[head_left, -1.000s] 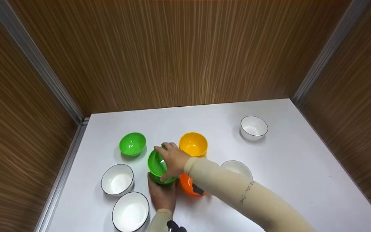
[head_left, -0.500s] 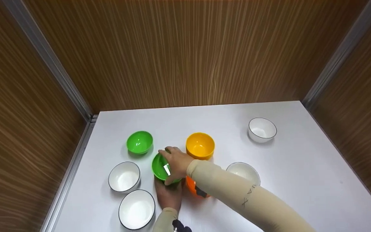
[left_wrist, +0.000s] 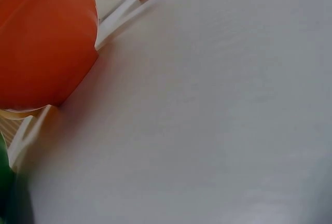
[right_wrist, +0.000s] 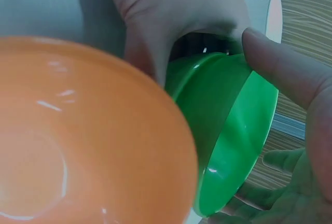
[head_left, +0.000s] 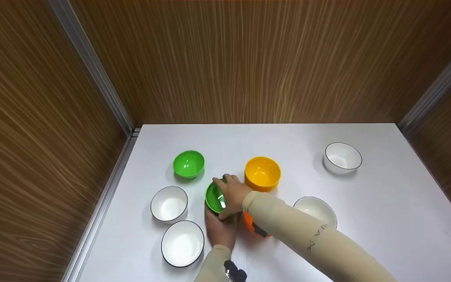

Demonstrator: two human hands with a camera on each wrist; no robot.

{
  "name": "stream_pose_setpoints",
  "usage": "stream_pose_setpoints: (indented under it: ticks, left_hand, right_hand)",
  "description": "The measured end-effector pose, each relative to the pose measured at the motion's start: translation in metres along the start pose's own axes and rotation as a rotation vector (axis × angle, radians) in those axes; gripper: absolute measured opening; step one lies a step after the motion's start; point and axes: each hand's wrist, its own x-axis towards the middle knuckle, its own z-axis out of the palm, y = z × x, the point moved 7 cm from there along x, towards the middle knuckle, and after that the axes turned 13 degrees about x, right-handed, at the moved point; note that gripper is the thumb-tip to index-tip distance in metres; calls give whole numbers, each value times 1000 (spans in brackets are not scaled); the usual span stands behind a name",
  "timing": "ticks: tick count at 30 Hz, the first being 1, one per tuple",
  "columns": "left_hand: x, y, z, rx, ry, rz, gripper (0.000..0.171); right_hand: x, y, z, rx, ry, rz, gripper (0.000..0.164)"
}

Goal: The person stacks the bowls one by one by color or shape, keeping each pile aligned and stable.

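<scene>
In the head view a green bowl [head_left: 214, 199] sits between my two hands. My left hand [head_left: 220, 232] curls round its lower part from the near side. My right hand [head_left: 234, 196] spans the rim, thumb on the near edge and fingers on the far edge. The right wrist view shows the green bowl [right_wrist: 236, 136] tilted, with what looks like a second green bowl nested under it in the left hand [right_wrist: 181, 6]. Right beside them stands an orange bowl [head_left: 252, 224], partly covered by the right forearm. The left wrist view catches the orange bowl [left_wrist: 44, 42].
Behind the orange bowl stands a yellow bowl [head_left: 262, 174]. Another green bowl [head_left: 188, 164] is at the back left. Two white bowls [head_left: 169, 204] [head_left: 183, 243] stand at left, one white bowl [head_left: 314, 210] by the right forearm, another [head_left: 343, 158] at back right.
The head view has turned, so everything appears farther right. The lower green rim seen a second ago no longer shows beneath the upper one. Both hands keep their places on the green bowls.
</scene>
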Motion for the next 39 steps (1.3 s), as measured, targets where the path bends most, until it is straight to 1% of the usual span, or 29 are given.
stream_pose_setpoints:
  ticks: [2,6,9,15,19,22,24,26,30,35,39]
  left_hand:
    - [1,1,2,7,-21,-28,101]
    - [2,0,7,11,-96,-104,101]
    - [2,1,9,5,-130,-130,103]
    - [5,4,11,-4,-131,-120,105]
    - [5,5,12,-2,-147,-120,105]
    - [4,6,11,2,-138,-120,107]
    - [4,6,10,6,-126,-120,107]
    - [4,5,10,13,-115,-117,108]
    - [5,3,11,16,-131,-131,110]
    - [6,-1,8,-26,-142,-155,114]
    - [3,-2,5,-25,-128,-144,113]
  right_hand:
    - [1,3,1,-2,-3,8,112]
    - [2,8,0,-4,-7,36,112]
    - [2,11,-1,-8,-2,52,112]
    - [2,15,-2,-4,2,65,111]
    - [1,17,-4,-19,-3,62,110]
    - [3,18,-10,-25,0,57,108]
    - [5,17,-16,-14,22,55,105]
    - [9,15,-24,-1,53,48,98]
    - [21,9,-33,34,94,46,82]
    - [42,-6,-35,44,94,30,68]
    - [58,-14,-32,11,63,25,63]
